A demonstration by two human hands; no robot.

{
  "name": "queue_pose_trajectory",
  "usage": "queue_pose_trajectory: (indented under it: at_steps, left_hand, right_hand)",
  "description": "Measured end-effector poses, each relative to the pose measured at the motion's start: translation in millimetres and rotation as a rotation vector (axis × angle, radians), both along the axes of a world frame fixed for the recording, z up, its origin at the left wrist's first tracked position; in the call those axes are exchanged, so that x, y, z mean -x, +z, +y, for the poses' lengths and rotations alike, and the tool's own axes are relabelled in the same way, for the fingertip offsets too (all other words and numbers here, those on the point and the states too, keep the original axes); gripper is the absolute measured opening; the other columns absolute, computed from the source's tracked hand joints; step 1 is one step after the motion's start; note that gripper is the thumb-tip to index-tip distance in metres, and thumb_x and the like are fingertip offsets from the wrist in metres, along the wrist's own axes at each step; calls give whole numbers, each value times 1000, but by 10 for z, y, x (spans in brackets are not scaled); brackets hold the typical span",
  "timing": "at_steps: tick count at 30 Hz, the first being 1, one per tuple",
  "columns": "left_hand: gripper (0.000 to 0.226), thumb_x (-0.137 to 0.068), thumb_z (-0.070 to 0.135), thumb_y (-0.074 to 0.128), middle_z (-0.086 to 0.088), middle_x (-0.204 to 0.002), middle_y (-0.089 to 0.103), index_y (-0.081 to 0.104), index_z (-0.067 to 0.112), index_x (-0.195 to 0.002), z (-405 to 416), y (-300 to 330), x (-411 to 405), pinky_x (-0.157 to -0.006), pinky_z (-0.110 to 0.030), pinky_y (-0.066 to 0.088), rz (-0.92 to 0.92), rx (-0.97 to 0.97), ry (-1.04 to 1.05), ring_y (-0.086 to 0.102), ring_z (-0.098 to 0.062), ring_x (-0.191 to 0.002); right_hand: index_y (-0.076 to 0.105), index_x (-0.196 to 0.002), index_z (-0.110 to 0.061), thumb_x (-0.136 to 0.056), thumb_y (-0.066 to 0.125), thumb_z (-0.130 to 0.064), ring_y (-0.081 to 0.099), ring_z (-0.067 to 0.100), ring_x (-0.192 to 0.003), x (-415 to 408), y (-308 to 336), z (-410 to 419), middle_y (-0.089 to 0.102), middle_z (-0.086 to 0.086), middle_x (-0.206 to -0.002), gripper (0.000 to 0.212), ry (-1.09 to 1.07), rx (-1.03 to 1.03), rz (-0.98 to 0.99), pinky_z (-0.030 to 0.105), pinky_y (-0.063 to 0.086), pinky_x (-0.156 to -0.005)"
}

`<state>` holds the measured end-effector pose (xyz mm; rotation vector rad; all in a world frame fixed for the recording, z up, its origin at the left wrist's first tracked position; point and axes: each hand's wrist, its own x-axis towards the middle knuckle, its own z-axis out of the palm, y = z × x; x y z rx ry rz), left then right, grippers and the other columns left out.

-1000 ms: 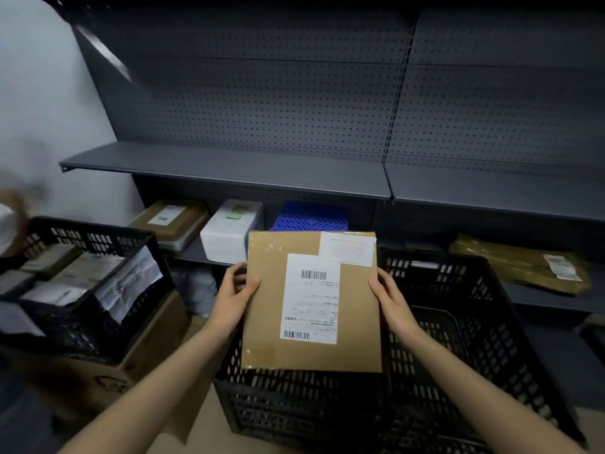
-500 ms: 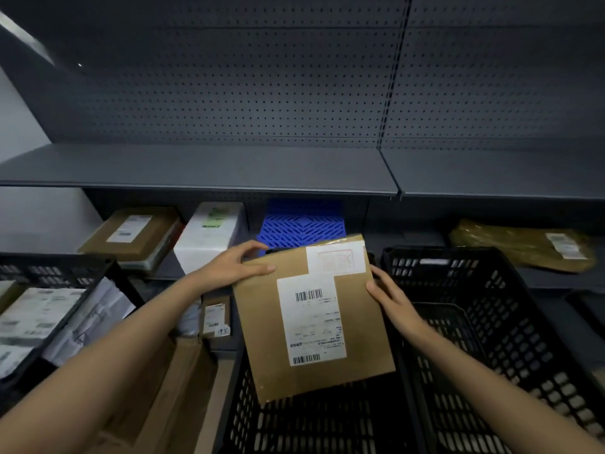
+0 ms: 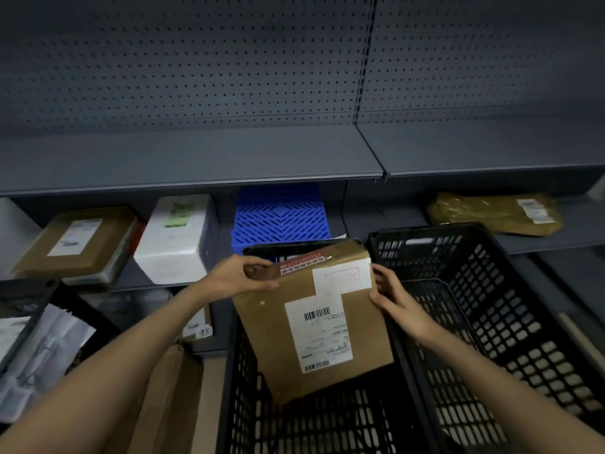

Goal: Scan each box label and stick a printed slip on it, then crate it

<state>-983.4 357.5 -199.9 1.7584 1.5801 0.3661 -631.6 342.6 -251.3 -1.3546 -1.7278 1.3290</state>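
The flat brown cardboard box [image 3: 314,316] hangs tilted over the near black crate [image 3: 294,421], its lower corner already dipping inside, so this parcel seems to be at the crating step. It carries a long white barcoded label [image 3: 319,339] and, at its 1 o'clock corner, a smaller white slip [image 3: 342,276], which suggests scanning and sticking are done for it; the drop into the crate remains. The left hand [image 3: 239,276] curls over the box's upper left corner, gripping it. The right hand [image 3: 393,299] holds the right edge, fingers wrapped behind.

The crate is rigid lattice plastic; a second one [image 3: 491,306] stands at 3 o'clock. On the grey metal shelf [image 3: 573,234], parcels probably still wait: a taped brown box [image 3: 78,244] at 10 o'clock, a white foam-like box [image 3: 176,237], and a crinkled olive bag [image 3: 491,213] at 2 o'clock.
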Motion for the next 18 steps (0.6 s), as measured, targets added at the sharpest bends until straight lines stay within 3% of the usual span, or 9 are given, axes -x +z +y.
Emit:
queue_pose_trajectory:
  at_steps: [4, 9, 14, 18]
  left_hand:
    - [84, -55, 73, 71, 20, -109, 61, 53, 36, -129, 51, -70, -86, -80, -15, 45, 186, -131, -49, 56, 1, -96]
    - [84, -65, 65, 73, 8, -132, 56, 47, 30, -137, 145, -296, -186, -97, -28, 40, 291, -240, -102, 51, -10, -120]
    - [102, -54, 82, 60, 3, -141, 50, 45, 29, -139, 291, -503, -204, -104, -32, 35, 290, -209, -70, 45, -15, -128]
    - [91, -66, 63, 74, 0, -145, 44, 41, 27, -142, 511, -717, -187, -107, -30, 31, 265, -233, -67, 40, -17, -133]
  right_hand:
    - [23, -148, -36, -83, 66, -50, 29, 1, -138, 79, 151, 283, 28, -13, -152, 80, 107, -206, -246, 28, 30, -112]
    - [20, -151, -27, -82, 65, -55, 24, 17, -142, 255, 256, 732, 22, -3, -157, 87, 419, -347, -738, 36, 26, -115]
    - [15, -152, -22, -78, 67, -60, 26, 19, -140, 309, 105, 1025, 22, -1, -157, 98, 506, -228, -860, 34, 26, -114]
    - [18, -152, -21, -76, 68, -59, 32, 19, -137, 361, -43, 1219, 28, 0, -154, 100, 465, -288, -927, 34, 29, -111]
